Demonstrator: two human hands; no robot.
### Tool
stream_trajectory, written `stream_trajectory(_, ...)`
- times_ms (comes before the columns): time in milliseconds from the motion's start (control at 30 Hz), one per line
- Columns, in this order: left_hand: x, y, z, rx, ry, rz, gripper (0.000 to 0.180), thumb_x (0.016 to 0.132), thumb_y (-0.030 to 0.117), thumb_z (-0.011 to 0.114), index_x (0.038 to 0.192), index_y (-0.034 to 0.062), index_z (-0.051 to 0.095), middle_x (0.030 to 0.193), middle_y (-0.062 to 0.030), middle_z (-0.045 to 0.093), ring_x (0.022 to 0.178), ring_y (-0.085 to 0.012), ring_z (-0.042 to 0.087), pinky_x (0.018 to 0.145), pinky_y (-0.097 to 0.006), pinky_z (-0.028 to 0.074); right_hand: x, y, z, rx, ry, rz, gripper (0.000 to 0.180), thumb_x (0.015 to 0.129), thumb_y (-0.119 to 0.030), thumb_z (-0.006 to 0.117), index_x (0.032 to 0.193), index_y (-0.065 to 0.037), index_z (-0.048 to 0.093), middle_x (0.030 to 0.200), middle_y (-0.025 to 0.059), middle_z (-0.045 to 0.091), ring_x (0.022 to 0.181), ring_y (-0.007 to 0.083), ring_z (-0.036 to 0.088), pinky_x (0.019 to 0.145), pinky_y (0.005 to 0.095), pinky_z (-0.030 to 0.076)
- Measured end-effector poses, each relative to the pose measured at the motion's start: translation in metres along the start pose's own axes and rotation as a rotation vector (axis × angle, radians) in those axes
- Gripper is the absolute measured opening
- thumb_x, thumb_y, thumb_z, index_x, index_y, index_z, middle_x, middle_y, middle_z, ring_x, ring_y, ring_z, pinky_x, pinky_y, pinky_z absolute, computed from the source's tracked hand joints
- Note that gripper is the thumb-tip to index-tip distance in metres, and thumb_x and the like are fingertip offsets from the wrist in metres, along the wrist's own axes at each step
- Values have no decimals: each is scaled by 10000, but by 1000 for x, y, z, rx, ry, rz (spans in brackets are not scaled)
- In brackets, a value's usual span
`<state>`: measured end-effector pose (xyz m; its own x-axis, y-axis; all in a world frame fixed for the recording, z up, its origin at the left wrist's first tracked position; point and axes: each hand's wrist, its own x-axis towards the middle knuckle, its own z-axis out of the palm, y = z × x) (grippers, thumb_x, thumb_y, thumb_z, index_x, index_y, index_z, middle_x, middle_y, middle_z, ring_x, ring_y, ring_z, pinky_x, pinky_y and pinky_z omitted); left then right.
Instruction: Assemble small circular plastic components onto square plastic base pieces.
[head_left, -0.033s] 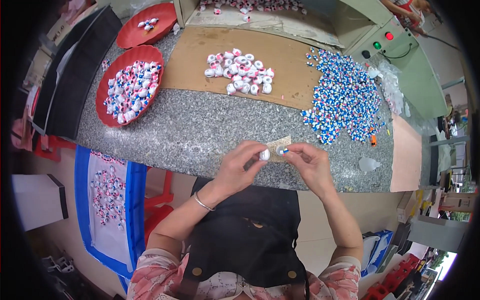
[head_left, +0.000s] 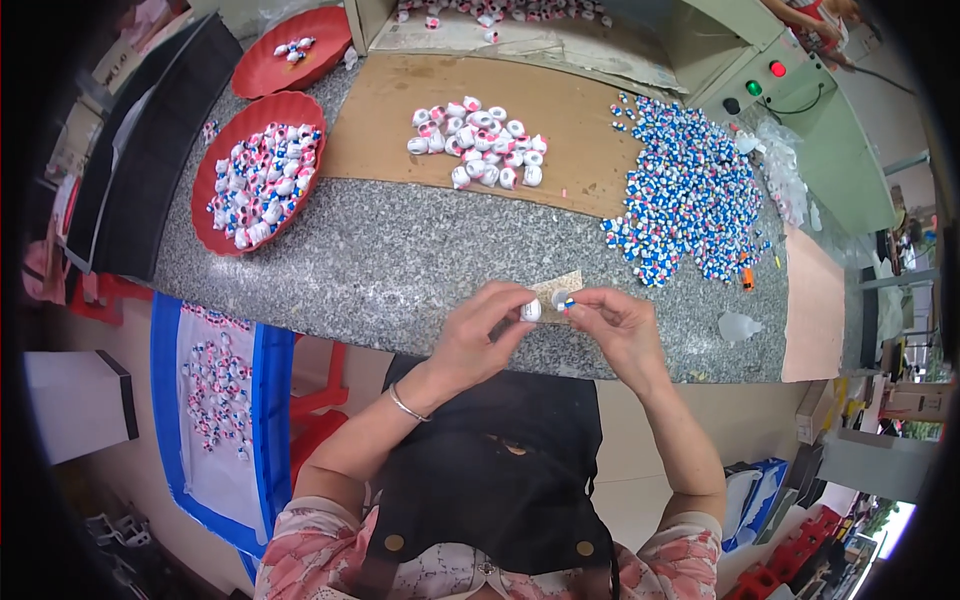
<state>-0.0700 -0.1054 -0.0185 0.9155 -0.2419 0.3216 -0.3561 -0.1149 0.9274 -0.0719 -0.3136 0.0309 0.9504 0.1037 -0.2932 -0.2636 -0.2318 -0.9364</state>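
Observation:
My left hand (head_left: 478, 328) pinches a small white rounded plastic piece (head_left: 531, 311) between thumb and forefinger. A short gap away, my right hand (head_left: 622, 326) holds a tiny blue-and-white plastic piece (head_left: 568, 304) at its fingertips. Both hands are just above the near edge of the speckled grey worktop (head_left: 400, 262). Behind the fingertips lies a small tan speckled pad (head_left: 562, 286), partly covered by them. Farther off, a cluster of white-and-pink rounded pieces (head_left: 482, 142) rests on a brown cardboard sheet (head_left: 365, 120). To the right spreads a large heap of tiny blue-and-white pieces (head_left: 690, 190).
On the left, a red bowl (head_left: 203, 200) holds mixed pieces, with another red bowl (head_left: 250, 72) behind it. A blue-rimmed tray (head_left: 272, 420) of pieces stands below the worktop. A green machine housing (head_left: 840, 150) borders the far right. A translucent bottle (head_left: 738, 326) lies near my right hand.

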Motion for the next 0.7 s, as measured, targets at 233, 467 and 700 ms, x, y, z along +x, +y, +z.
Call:
stream_trajectory(233, 7, 4, -8, -204, -243, -76, 310, 872, -3, 686, 1181, -11, 659, 1022, -97, 657, 815, -149, 656, 698, -260, 557, -19, -17, 4, -90, -45, -108, 134, 890, -40, 691, 1012, 15, 703, 868, 61, 713, 787, 129, 668, 689, 271, 535)
stream_trajectory(467, 10, 16, -13, -553, -451, -363, 254, 994, 86, 551, 1186, -42, 656, 953, -102, 671, 768, -121, 650, 682, -239, 539, -26, -25, 13, -372, -15, -498, 89, 837, -14, 717, 926, -13, 720, 802, 111, 704, 718, 200, 679, 632, 298, 521)
stream_trajectory(700, 3, 9, -28, -568, -471, -508, 280, 996, 90, 551, 1241, -21, 628, 978, -77, 686, 804, -118, 656, 714, -256, 544, -14, -20, 19, -369, -186, -367, 124, 861, -41, 704, 984, -27, 717, 878, 104, 701, 775, 185, 670, 688, 287, 516)
